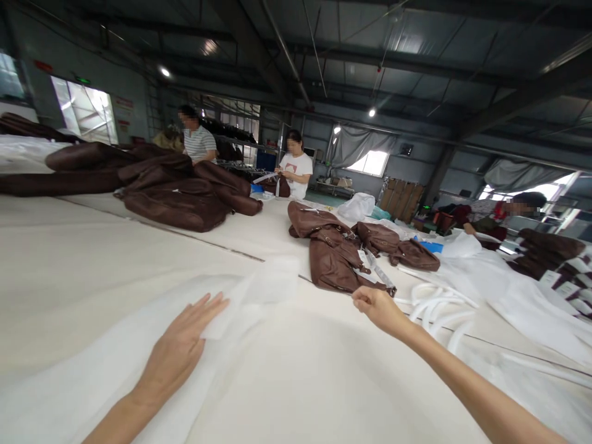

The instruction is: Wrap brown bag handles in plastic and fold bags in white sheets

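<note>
My left hand (pixel 178 345) lies flat with fingers stretched out on a thin, translucent white sheet (pixel 226 308) spread over the pale table. My right hand (pixel 382 313) is reaching forward, fingers curled closed at the near edge of a brown leather-look bag (pixel 330 265). The grip is partly hidden, but that edge seems to be pinched in it. A white tag (pixel 362 254) and a clear strip hang on this bag. More brown bags (pixel 377 237) lie just behind it.
A heap of brown bags (pixel 180 200) covers the table's far left. White foam-like tubes (pixel 430 305) and white sheeting (pixel 504 283) lie right. A dark seam (pixel 217 245) crosses the tabletop (pixel 296 382). Two people (pixel 296 166) stand across the table; another (pixel 504 213) bends at the right.
</note>
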